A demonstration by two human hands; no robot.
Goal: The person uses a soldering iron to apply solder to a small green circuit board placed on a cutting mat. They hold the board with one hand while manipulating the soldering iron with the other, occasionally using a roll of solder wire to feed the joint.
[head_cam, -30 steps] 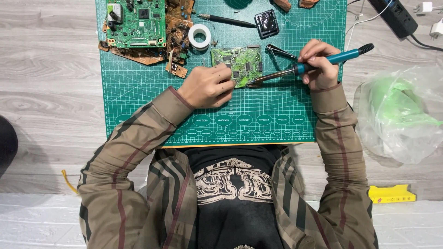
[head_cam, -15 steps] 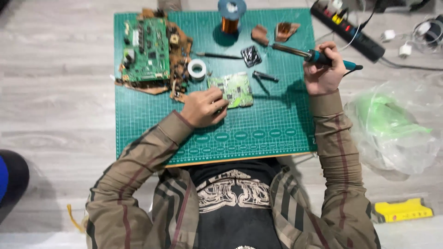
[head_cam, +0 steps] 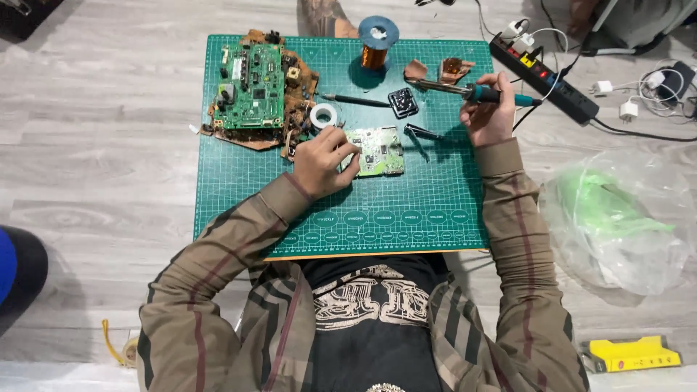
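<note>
A grey wood floor carries a green cutting mat (head_cam: 239, 210). At frame centre, the left hand (head_cam: 323, 161) presses a small circuit board (head_cam: 377, 151); the right hand (head_cam: 488, 116), upper right, is clamped around a soldering iron (head_cam: 465, 91) lifted off the board, so soldering looks paused.

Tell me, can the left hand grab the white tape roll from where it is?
Probably yes. The left hand rests on the small green circuit board, and the white tape roll lies just beyond its knuckles on the green mat. Nothing sits between them, though the hand would have to let go of the board.
</note>
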